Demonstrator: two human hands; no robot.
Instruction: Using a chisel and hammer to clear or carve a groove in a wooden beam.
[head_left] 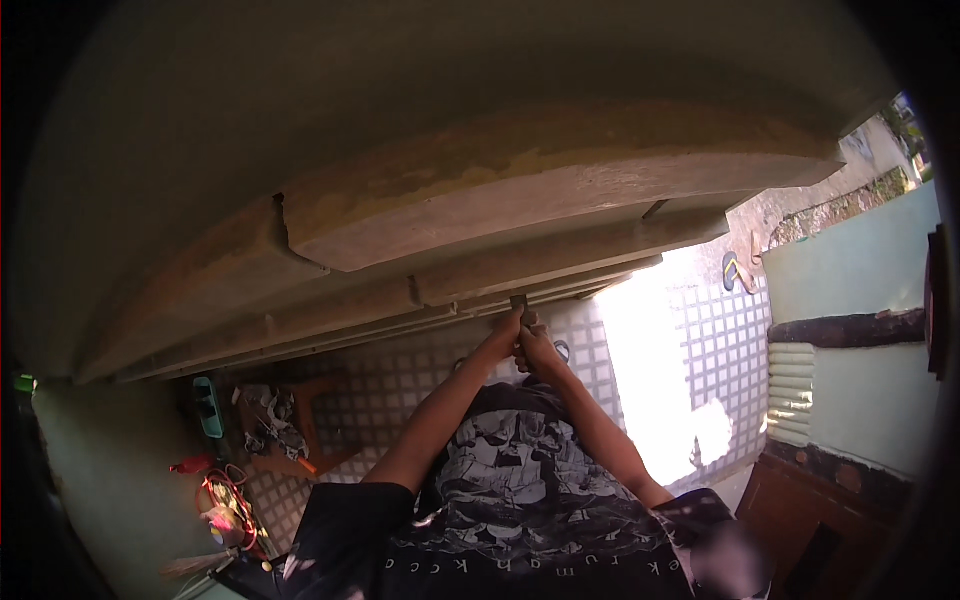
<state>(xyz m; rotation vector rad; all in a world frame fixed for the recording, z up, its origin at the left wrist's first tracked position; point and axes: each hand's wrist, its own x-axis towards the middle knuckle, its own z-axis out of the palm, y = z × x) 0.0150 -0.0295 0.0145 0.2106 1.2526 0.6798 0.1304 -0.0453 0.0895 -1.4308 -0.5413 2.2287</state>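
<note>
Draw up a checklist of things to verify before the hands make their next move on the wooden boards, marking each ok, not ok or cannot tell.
1. Both hands on the tool: left hand and right hand clasp a small dark tool: ok.
2. Tool tip meets the stacked wooden boards: ok.
3. Tool kind: cannot tell.
4. Boards held firm: cannot tell.
5. Tiled floor free of clutter: not ok, a red cable lies there.
</note>
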